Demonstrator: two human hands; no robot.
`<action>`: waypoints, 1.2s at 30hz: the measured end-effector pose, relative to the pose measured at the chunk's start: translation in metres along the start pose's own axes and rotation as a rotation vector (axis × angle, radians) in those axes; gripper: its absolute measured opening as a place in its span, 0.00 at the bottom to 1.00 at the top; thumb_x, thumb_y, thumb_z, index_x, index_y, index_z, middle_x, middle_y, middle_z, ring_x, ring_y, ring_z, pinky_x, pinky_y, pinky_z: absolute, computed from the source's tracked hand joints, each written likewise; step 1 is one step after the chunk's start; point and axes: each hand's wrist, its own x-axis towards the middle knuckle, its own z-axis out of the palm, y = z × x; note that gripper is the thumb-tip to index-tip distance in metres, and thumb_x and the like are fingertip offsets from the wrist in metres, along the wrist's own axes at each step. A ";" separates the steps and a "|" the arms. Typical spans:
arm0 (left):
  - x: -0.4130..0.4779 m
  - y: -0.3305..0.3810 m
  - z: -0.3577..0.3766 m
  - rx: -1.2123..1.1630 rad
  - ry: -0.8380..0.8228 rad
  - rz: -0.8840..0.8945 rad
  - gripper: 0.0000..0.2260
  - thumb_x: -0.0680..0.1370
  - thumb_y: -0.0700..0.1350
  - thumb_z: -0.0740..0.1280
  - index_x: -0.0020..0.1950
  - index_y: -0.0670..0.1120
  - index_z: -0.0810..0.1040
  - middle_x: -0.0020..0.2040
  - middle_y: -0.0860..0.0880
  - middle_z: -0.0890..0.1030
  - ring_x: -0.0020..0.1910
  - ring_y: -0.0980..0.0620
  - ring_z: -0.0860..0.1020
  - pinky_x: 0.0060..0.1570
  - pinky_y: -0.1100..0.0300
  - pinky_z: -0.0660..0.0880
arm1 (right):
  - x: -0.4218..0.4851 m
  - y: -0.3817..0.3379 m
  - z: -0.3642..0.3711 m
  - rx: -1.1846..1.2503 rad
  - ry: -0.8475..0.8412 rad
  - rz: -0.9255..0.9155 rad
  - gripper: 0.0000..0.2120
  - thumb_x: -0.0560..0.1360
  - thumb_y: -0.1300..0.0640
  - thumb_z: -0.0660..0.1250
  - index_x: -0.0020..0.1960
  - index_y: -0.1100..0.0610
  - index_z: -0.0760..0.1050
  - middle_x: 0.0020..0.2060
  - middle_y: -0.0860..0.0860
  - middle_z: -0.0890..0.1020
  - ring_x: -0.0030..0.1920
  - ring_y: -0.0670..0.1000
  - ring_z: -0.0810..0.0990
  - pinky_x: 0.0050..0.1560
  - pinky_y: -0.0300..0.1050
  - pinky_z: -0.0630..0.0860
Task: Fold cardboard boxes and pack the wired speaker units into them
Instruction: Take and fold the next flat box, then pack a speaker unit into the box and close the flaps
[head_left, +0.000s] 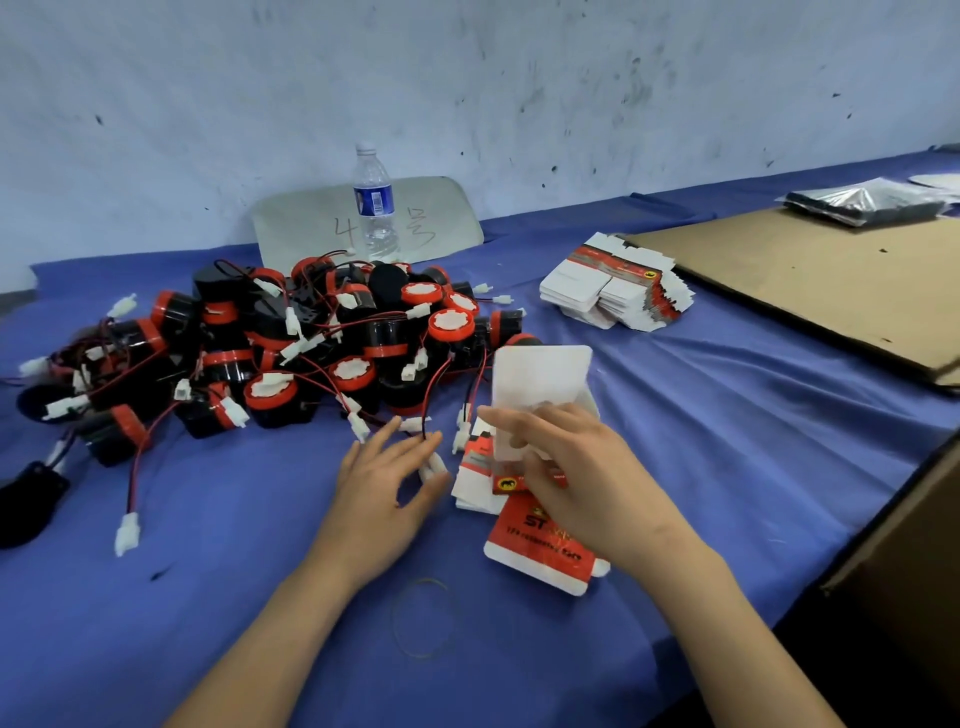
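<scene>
A heap of black and red wired speaker units (291, 348) with white plugs lies on the blue cloth at centre left. My right hand (566, 467) grips a flat red and white box blank (543, 384) whose white flap stands up, over a small stack of blanks (540, 545) on the cloth. My left hand (387, 483) hovers with spread, relaxed fingers beside a white plug (434, 465) at the end of a red and black wire, touching or nearly touching it. A larger stack of flat blanks (615, 288) sits farther back right.
A water bottle (374, 202) stands behind the heap, against a grey board (441, 208). A brown cardboard sheet (810, 280) lies at right with a plastic-wrapped pack (862, 200) on it. A rubber band (423, 618) lies near me. A carton edge (914, 561) is at lower right.
</scene>
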 end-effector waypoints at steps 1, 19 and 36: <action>0.000 0.001 -0.001 -0.083 0.047 -0.014 0.16 0.78 0.47 0.67 0.66 0.50 0.76 0.65 0.55 0.76 0.73 0.56 0.62 0.73 0.56 0.57 | 0.000 -0.002 0.000 0.019 0.026 -0.007 0.26 0.73 0.70 0.61 0.68 0.52 0.73 0.47 0.52 0.80 0.52 0.54 0.74 0.53 0.43 0.71; -0.031 0.060 -0.011 -0.340 0.316 0.735 0.19 0.82 0.54 0.56 0.73 0.52 0.66 0.68 0.48 0.71 0.71 0.42 0.68 0.69 0.45 0.65 | -0.004 -0.032 0.031 0.806 0.086 0.126 0.07 0.77 0.58 0.58 0.46 0.58 0.74 0.38 0.49 0.78 0.41 0.50 0.76 0.44 0.49 0.74; -0.027 0.047 -0.010 -0.773 0.330 0.106 0.37 0.65 0.55 0.76 0.69 0.69 0.62 0.59 0.54 0.80 0.56 0.53 0.80 0.53 0.62 0.77 | 0.002 -0.020 -0.003 1.463 0.254 0.172 0.10 0.69 0.56 0.61 0.29 0.56 0.71 0.26 0.56 0.72 0.39 0.57 0.77 0.46 0.49 0.75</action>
